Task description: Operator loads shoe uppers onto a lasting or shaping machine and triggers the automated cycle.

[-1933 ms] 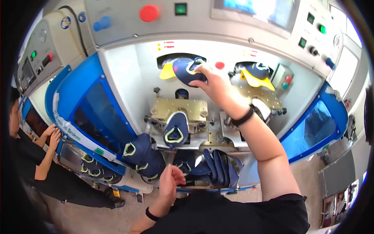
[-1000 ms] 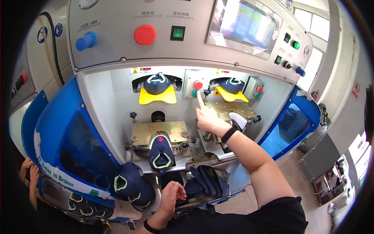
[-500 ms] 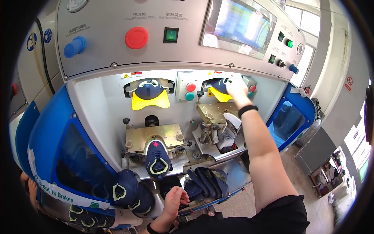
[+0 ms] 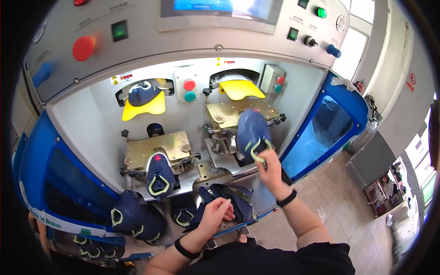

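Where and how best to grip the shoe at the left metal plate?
Probably by the back of its green-rimmed collar, from the near side and slightly above: the shoe lies toe away, by the metal plate, its opening facing up and toward the camera.

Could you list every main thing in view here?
Control panel: one, grey, top
Screen: one, blue-white, top centre
Blue knobs: two, blue, panel's ends
Button boxes: two, grey, centre and right
Flaps: two, yellow, back wall
Metal plates: two, brass-coloured, below flaps
Doors: two, blue, either side
Held shoe upper: one, navy, in right hand
Other single shoe uppers: two, navy, above left flap, at left plate
Shoe-upper groups: three, navy, front and lower left
Wristbands: two, black, wrists
Left hand: one, bare, at front-centre group
Right hand: one, bare, front right
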Demonstrator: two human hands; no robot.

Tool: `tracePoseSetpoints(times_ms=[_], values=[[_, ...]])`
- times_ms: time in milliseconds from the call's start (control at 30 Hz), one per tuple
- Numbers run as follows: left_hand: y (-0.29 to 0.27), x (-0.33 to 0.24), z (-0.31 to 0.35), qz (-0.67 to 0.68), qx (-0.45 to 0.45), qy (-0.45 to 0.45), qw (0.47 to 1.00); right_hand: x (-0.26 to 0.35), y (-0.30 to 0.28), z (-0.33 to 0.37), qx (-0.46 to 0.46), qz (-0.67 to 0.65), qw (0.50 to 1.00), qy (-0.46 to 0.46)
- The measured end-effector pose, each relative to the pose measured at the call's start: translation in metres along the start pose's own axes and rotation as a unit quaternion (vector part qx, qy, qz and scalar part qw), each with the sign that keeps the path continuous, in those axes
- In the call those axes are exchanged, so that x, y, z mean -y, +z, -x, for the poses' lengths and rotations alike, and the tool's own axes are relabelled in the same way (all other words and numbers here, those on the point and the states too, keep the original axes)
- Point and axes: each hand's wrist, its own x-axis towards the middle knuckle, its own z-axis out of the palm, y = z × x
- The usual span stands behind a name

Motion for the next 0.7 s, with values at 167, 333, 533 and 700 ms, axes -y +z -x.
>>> tracePoseSetpoints(times_ms=[167, 333, 533, 700], values=[[0.049, 0.009, -0.069, 0.071, 0.009, -0.064, 0.995, 0.004, -0.017, 0.071, 0.017, -0.033, 0.994, 0.100], [0.080, 0.025, -0.148, 0.218, -0.076, -0.028, 0.973, -0.030, -0.008, 0.049, 0.082, -0.071, 0.989, 0.102], [0.080, 0.032, -0.182, 0.243, -0.097, 0.024, 0.965, -0.042, -0.016, 0.007, 0.061, -0.007, 0.996, 0.061], [0.086, 0.036, -0.191, 0.227, -0.126, 0.028, 0.965, -0.084, 0.009, -0.006, 0.155, -0.020, 0.987, 0.025]])
